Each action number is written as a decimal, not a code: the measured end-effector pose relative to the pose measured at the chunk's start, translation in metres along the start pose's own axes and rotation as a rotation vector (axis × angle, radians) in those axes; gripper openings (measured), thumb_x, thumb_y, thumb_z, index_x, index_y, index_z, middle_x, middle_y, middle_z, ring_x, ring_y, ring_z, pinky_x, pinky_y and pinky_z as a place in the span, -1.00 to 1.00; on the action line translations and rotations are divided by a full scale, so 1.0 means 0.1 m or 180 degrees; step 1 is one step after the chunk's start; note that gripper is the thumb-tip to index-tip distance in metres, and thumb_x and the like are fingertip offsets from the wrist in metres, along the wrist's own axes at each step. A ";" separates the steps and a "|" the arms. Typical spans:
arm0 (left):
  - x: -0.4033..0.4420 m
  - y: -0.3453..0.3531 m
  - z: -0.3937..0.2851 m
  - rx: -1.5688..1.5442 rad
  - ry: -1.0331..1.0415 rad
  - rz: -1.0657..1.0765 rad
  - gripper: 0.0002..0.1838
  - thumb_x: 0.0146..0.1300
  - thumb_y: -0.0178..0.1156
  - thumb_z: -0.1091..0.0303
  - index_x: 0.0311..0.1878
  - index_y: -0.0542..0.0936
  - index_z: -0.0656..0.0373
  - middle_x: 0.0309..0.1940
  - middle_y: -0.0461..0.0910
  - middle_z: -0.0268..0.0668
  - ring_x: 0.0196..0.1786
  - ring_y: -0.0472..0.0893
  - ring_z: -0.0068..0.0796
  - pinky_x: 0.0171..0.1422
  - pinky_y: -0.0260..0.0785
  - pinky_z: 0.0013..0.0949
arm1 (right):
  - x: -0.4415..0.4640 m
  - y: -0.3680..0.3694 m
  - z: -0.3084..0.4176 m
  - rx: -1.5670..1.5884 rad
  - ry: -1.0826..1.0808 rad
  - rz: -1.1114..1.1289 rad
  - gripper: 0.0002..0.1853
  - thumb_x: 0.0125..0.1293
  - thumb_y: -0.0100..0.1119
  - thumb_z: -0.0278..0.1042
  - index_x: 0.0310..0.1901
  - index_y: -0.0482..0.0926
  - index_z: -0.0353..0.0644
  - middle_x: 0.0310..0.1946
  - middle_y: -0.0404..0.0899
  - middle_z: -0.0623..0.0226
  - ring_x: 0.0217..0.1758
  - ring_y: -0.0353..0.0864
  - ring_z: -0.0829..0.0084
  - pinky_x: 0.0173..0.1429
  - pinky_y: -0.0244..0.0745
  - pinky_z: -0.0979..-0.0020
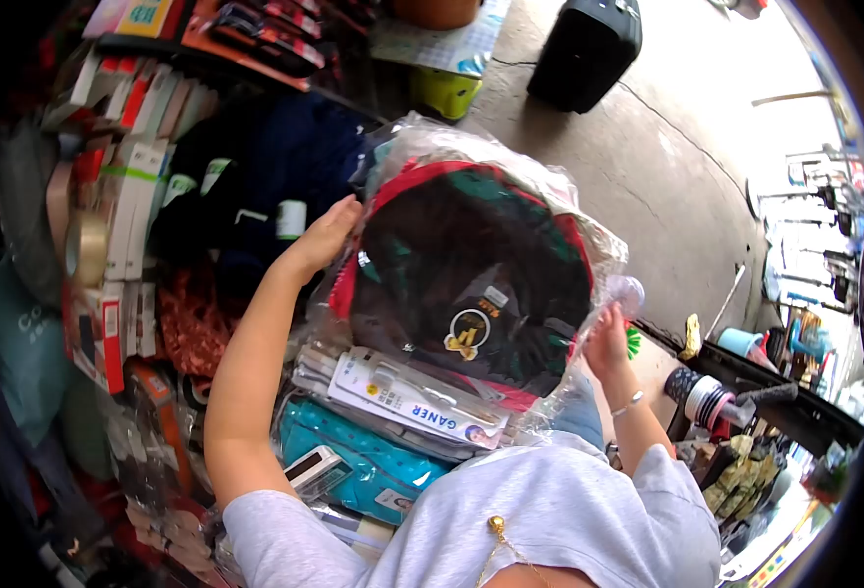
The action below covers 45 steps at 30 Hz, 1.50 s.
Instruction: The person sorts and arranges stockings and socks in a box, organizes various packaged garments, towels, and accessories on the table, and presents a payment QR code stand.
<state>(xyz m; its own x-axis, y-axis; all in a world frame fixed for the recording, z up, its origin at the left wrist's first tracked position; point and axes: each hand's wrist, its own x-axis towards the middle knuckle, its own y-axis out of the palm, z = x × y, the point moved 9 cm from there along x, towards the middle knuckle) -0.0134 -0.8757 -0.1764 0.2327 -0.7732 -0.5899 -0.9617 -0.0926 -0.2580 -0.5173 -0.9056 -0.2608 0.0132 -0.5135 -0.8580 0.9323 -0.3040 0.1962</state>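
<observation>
A large round black item with red edging (pixel 471 265), wrapped in clear plastic, is held up in front of the chest between both hands. My left hand (pixel 329 235) grips its left edge, the fingertips partly hidden behind the wrap. On the opposite side, my right hand (pixel 605 341) has its fingers closed on the plastic at the lower right edge. Just below the black item lie a white package marked GANER (pixel 402 392) and a turquoise dotted package (pixel 363 456).
Stacked boxes (pixel 138 206) and a roll of tape (pixel 86 247) stand on the left beside dark blue cloth (pixel 314 147). A black suitcase (pixel 589 54) is on the floor beyond. A light blue basin (pixel 740 343) and patterned rolls (pixel 701 397) are at the right.
</observation>
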 end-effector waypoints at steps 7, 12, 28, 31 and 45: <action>0.80 0.17 1.29 -0.0782 -0.1804 0.0518 -0.40 0.42 -0.26 -0.11 0.27 0.36 0.16 0.18 0.46 -0.22 0.15 0.49 -0.32 0.24 0.28 -0.23 | 0.36 0.30 -0.54 0.0458 0.0309 0.0743 -0.43 0.36 -0.16 0.22 0.23 0.37 0.03 0.11 0.45 0.53 0.17 0.36 0.55 0.26 0.21 0.48; 0.86 0.27 1.30 -0.0885 -0.1951 0.0570 -0.40 0.42 -0.26 -0.11 0.27 0.36 0.16 0.19 0.45 -0.22 0.15 0.48 -0.32 0.25 0.28 -0.23 | 0.17 0.38 -0.43 0.0301 0.0465 0.0009 -0.46 0.33 -0.10 0.25 0.14 0.46 0.05 -0.08 0.53 0.55 0.00 0.44 0.59 0.09 0.34 0.47; 1.15 0.37 1.54 -0.1338 -0.1780 0.0481 -0.39 0.42 -0.26 -0.12 0.28 0.34 0.17 0.21 0.43 -0.22 0.18 0.46 -0.31 0.27 0.25 -0.23 | 0.63 0.71 -0.22 0.0439 -0.0164 0.1068 -0.38 0.35 -0.08 0.15 0.26 0.24 -0.16 0.21 0.26 0.18 0.24 0.27 0.29 0.30 0.20 0.29; 1.13 0.37 1.61 -0.1455 -0.1745 0.0474 -0.39 0.42 -0.26 -0.12 0.29 0.34 0.17 0.21 0.43 -0.22 0.19 0.45 -0.31 0.27 0.25 -0.23 | 0.58 0.63 -0.16 0.0232 -0.0244 0.0993 -0.37 0.35 -0.08 0.14 0.26 0.24 -0.18 0.20 0.26 0.16 0.24 0.27 0.28 0.31 0.18 0.29; 1.01 0.01 1.82 -0.1793 -0.1587 0.0425 -0.38 0.42 -0.26 -0.12 0.30 0.32 0.17 0.23 0.41 -0.21 0.21 0.43 -0.30 0.29 0.23 -0.23 | 0.31 0.73 -0.92 -0.0361 0.0141 0.0853 -0.36 0.35 -0.08 0.11 0.26 0.21 -0.26 0.19 0.26 0.08 0.26 0.23 0.21 0.36 0.09 0.28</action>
<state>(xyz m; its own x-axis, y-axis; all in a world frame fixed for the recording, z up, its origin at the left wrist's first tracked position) 0.0359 -0.8399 -0.3756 0.0187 -0.4378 -0.8989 -0.8837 -0.4278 0.1900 -0.4161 -0.8702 -0.3168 0.2777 -0.5270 -0.8032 0.9279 -0.0693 0.3663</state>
